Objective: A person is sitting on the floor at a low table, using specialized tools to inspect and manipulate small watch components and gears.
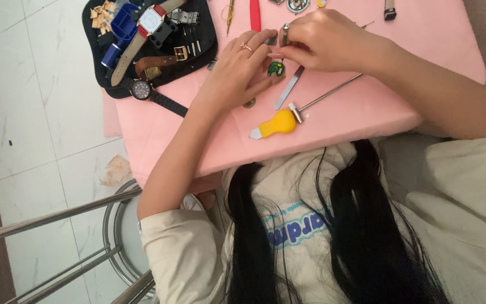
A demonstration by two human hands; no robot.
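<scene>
Green watch movement (pixel 276 68), small and round, lies on the pink worktop (pixel 367 107) between my two hands, toward the far middle of the cloth. Nearest to me, the worktop's near edge runs just above my chest, and close behind it lie a yellow-handled tool (pixel 277 123) and a small metal hammer (pixel 326 94) with its thin shaft angled far-right. A flat steel strip (pixel 289 88) lies slantwise just beyond the yellow handle. The cloth to the right of these tools is bare out to its right edge, and so is the strip at near left.

My left hand (pixel 242 68) rests palm down on the cloth, fingers loosely spread and half open, fingertips beside the green piece; it grips nothing. My right hand (pixel 322 39) is curled over from the right, thumb and fingers pinched together right above the green piece; I cannot tell what the pinch holds, though a metal rod (pixel 285 32) stands up between the two hands.

Farther left, a black tray (pixel 203 48) overhangs the left edge, crowded with wristwatches (pixel 150 25) and a blue holder (pixel 122 28). Along the far edge lie a red strap (pixel 255 14) and a thin brass-coloured tool (pixel 230 14).
</scene>
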